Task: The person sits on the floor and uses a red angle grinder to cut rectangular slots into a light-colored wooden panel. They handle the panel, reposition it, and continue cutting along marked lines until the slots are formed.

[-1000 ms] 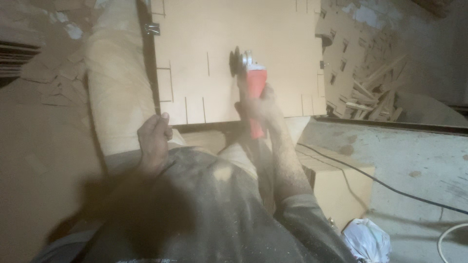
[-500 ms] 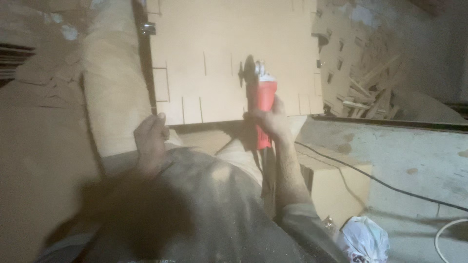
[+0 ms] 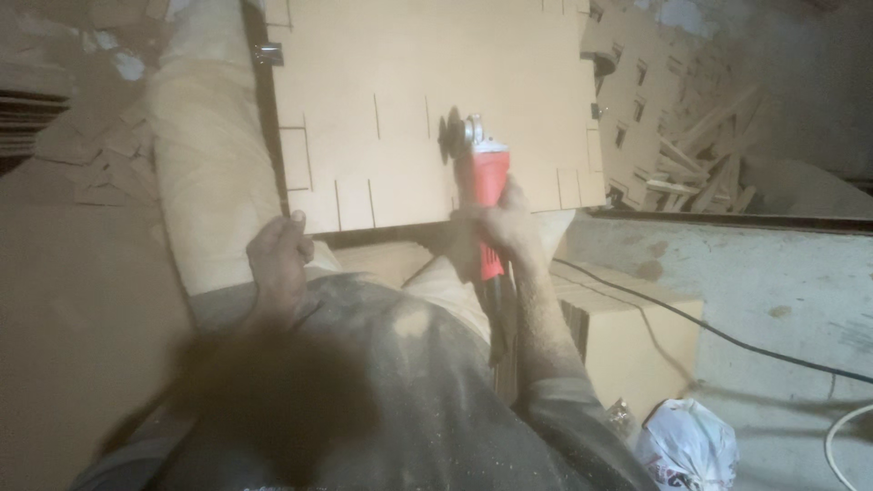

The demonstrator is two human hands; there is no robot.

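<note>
From the head camera, the right hand (image 3: 505,227) is wrapped tight around the red angle grinder (image 3: 480,186), whose disc sits on the notched fibreboard panel (image 3: 427,91) near its near edge, right of centre. The left hand (image 3: 277,259) rests loosely curled by the panel's near left corner; whether it presses the board is hard to tell in the dust haze. Cutting cleanly likely calls for a firm grip, the disc square to the marked slots, and the black cable (image 3: 691,318) kept clear on the right.
</note>
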